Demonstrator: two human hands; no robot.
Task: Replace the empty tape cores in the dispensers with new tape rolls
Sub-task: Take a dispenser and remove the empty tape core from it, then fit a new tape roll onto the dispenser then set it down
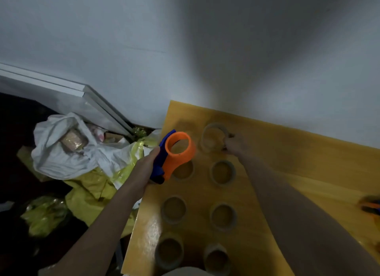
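Dispenser: I see an orange and blue plastic tape dispenser point(174, 154) held up over the left edge of the table, its round orange holder ring empty, so that the tabletop shows through it.
Left hand: my left hand point(147, 165) is wrapped round the dispenser's blue handle, fingers curled on it.
Tape roll in reach: a clear tape roll with a pale core point(213, 137) lies in the far row on the table, just right of the dispenser.
Right hand: my right hand point(235, 144) is at that roll's right rim, fingers curled onto the rim; it is blurred, so I cannot tell how firmly they pinch it.
Other rolls: more clear tape rolls point(223, 172) lie flat in two columns down the table toward me, set apart from each other.
Table: a glossy yellow tabletop point(308, 162) set against a white wall point(123, 39).
Second dispenser: an orange and blue shape point(371, 206) at the right edge, too blurred to make out.
Floor, left of table: a crumpled white plastic bag point(61, 152) and yellow plastic bags point(92, 193) piled together.
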